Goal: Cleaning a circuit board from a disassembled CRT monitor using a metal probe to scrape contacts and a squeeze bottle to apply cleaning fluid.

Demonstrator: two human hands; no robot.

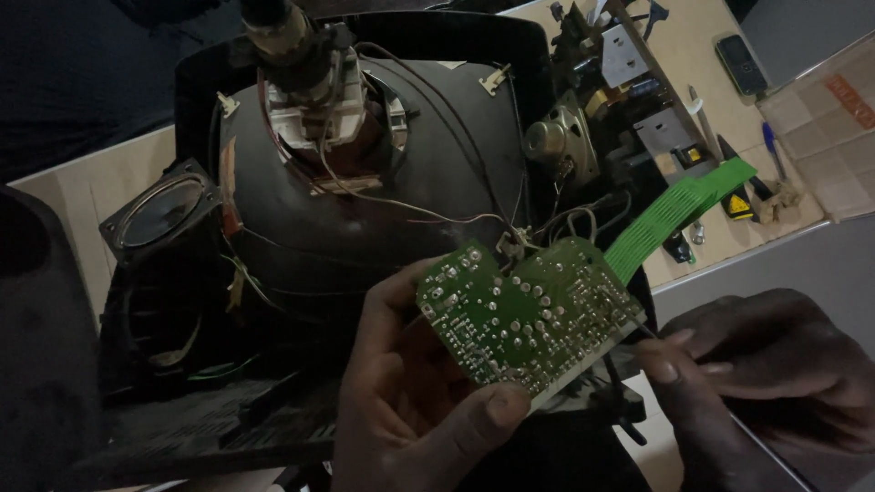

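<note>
Closest to me, my left hand [410,410] grips a small green circuit board [524,314], thumb pressed along its lower edge and fingers curled behind it, solder side turned up toward me. Just right of it, my right hand [766,364] pinches a thin metal tool [645,330] whose tip touches the board's right edge; the two hands are near each other but not touching. From the board's upper right corner a green ribbon cable [679,208] runs up and away, and thin wires [547,223] lead from its top edge toward the dark picture tube [365,200] lying behind it, neck pointing up. One round speaker [164,211] sits at the tube's left, another speaker [558,141] at its right. On the pale table [693,55] beyond lie a mobile phone [740,64] and a pen [773,150].
</note>
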